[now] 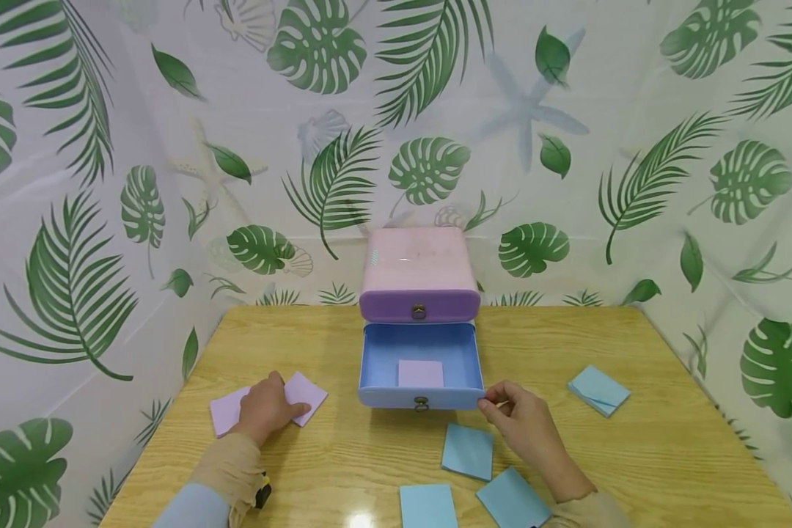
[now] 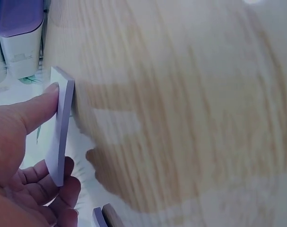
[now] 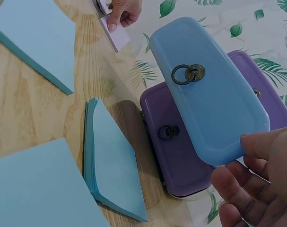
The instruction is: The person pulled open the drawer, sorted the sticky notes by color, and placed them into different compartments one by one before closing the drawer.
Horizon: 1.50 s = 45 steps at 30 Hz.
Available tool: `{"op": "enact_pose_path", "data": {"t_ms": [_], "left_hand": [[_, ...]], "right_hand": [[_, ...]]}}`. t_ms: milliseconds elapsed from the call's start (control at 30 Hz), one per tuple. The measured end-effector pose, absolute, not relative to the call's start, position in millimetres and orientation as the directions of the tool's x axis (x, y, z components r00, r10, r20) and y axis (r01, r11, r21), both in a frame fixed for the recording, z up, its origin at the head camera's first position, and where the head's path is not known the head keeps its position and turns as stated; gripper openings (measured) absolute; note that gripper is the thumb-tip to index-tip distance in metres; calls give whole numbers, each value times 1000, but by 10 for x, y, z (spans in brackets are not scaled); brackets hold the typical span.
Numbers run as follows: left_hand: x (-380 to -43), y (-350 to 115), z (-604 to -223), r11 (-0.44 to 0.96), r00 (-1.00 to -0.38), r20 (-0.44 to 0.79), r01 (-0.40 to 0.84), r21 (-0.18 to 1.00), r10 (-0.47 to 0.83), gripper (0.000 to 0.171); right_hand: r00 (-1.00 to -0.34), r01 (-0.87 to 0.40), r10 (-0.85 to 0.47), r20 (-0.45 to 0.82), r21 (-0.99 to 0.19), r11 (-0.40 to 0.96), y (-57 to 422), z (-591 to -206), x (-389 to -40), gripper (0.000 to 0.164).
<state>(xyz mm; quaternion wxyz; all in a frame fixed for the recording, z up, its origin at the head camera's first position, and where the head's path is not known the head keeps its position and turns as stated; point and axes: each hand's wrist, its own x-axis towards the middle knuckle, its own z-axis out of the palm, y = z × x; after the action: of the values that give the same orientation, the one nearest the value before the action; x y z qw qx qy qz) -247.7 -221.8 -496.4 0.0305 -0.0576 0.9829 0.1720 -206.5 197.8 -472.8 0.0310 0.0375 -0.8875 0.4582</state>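
Observation:
My left hand (image 1: 264,407) pinches a lilac sticky note pad (image 1: 309,396) between thumb and fingers, low over the table's left side. In the left wrist view that pad (image 2: 62,127) stands edge-on, tilted up. Another lilac pad (image 1: 224,414) lies just left of the hand, partly covered by it. With thumb and fingers, my right hand (image 1: 524,422) grips the right corner of the blue drawer (image 1: 386,398), which is pulled out of a small cabinet (image 1: 419,257). Inside the drawer rests one lilac pad (image 1: 420,373).
Several blue note pads lie on the wooden table (image 1: 330,469): one pad (image 1: 468,451) before the drawer, others nearer the front edge, and one (image 1: 599,390) at the right. Purple drawers (image 3: 157,142) sit closed above and below the blue one. A leaf-patterned cloth (image 1: 237,183) hangs behind.

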Motion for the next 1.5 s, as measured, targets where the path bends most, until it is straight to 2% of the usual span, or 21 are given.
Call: {"op": "enact_pose_path", "data": {"t_ms": [233,900,1300,1500], "left_hand": [[-2481,-2210,-5007,902,-995,-34,-101,420,-96,60],[-2491,-2168,-4959,836,-995,63,-25,547,-71,29],[-2432,-2153,-4787,770,-988,127,14,638,-88,24],[-2407,-2130,-4678,752,-977,201,79,655,-72,25]], "right_hand": [[-995,-98,-36,94,-809,579,1980,-4742,-2071,13],[-996,-80,-26,80,-813,577,1977,-4751,-2064,13],[-997,-75,-15,81,-815,575,1970,-4771,-2075,13],[-996,-75,-11,84,-812,579,1960,-4765,-2070,12]]}}
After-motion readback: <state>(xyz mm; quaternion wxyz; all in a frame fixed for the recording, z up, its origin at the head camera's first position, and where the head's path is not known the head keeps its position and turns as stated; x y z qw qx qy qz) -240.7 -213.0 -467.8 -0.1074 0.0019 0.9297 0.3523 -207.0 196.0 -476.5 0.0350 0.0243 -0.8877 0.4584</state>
